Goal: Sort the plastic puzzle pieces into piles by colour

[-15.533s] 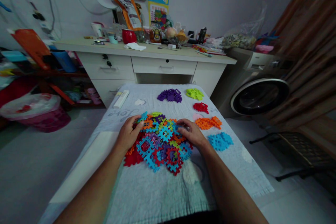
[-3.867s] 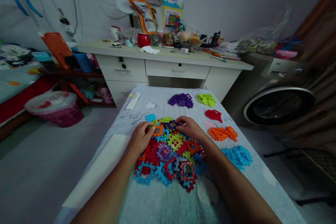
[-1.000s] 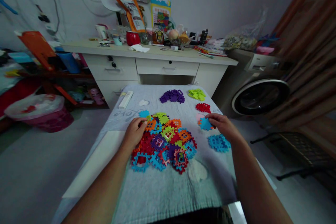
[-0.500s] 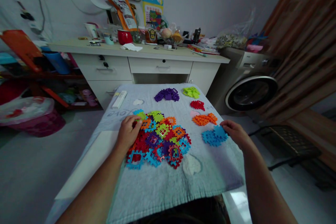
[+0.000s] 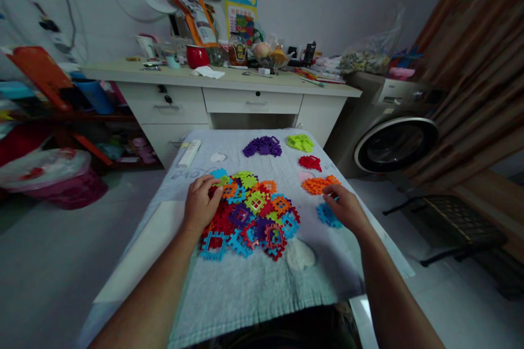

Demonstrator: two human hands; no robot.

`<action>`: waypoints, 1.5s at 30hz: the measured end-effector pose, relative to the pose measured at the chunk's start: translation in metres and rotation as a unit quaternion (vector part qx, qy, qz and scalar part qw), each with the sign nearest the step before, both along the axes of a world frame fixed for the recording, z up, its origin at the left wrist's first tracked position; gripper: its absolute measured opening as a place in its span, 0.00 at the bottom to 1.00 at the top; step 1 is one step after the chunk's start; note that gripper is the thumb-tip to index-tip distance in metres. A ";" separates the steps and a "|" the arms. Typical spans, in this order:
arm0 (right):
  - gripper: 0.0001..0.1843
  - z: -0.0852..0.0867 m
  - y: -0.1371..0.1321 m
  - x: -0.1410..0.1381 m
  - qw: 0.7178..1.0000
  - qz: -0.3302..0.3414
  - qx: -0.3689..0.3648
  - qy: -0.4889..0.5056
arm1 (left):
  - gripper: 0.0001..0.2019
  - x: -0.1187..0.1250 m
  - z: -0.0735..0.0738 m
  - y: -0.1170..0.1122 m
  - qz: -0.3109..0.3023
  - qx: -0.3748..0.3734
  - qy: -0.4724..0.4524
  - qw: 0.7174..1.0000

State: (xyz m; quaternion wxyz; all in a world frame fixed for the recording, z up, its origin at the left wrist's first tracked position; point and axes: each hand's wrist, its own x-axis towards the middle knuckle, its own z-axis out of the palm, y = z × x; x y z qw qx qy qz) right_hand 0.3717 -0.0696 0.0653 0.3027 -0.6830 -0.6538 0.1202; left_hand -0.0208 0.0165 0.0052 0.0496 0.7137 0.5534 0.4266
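Note:
My left hand (image 5: 202,203) lies on the left edge of a mixed pile of plastic interlocking building tiles (image 5: 256,202), some solid and some with window frames. Its thumb and fingers are apart, touching the pile, with no tile clearly gripped. My right hand (image 5: 346,208) is over a small heap of blue tiles (image 5: 327,215) and partly hides it. Its thumb and forefinger are spread, a bit of blue showing between them. Just beyond lie orange tiles (image 5: 315,185), then red tiles (image 5: 310,162), lime green tiles (image 5: 300,143) and purple tiles (image 5: 262,146).
A pale cloth (image 5: 262,294) with heart patches covers the table. A white oblong object (image 5: 190,153) lies at its far left. Behind stands a cluttered desk (image 5: 241,83); a washing machine (image 5: 388,125) is at right, a stool (image 5: 454,229) nearer, and a pink bin (image 5: 77,188) at left.
My right hand has moved left from the outer side of the blue heap to above it, and its fingers have left the blue tile's outer edge. My left hand stays at the mixed pile.

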 end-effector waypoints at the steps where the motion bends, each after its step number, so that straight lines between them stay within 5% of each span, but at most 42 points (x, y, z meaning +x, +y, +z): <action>1: 0.08 0.001 0.002 -0.015 0.998 0.060 -0.017 0.016 | 0.14 0.000 0.001 -0.001 0.002 -0.002 0.002 1.000; 5: 0.05 -0.001 0.008 -0.066 0.980 0.195 -0.041 0.028 | 0.15 -0.002 0.003 -0.002 0.007 -0.020 0.003 1.000; 11: 0.21 -0.023 0.014 -0.090 0.969 0.245 -0.005 -0.019 | 0.15 -0.003 0.000 0.000 -0.010 -0.060 -0.009 0.998; 15: 0.25 -0.037 0.016 -0.086 0.969 0.246 -0.005 -0.001 | 0.15 -0.003 -0.002 0.002 -0.017 -0.079 -0.022 0.996; 22: 0.14 -0.044 0.018 -0.086 0.968 0.239 0.037 0.074 | 0.15 -0.005 -0.006 0.005 -0.023 -0.081 -0.021 0.996; 30: 0.10 -0.049 0.022 -0.080 0.977 0.157 0.083 0.120 | 0.16 -0.005 -0.007 0.006 -0.019 -0.082 -0.022 0.996; 45: 0.09 -0.048 0.016 -0.086 0.965 0.212 0.051 0.147 | 0.15 -0.004 -0.006 0.006 -0.019 -0.088 -0.030 0.996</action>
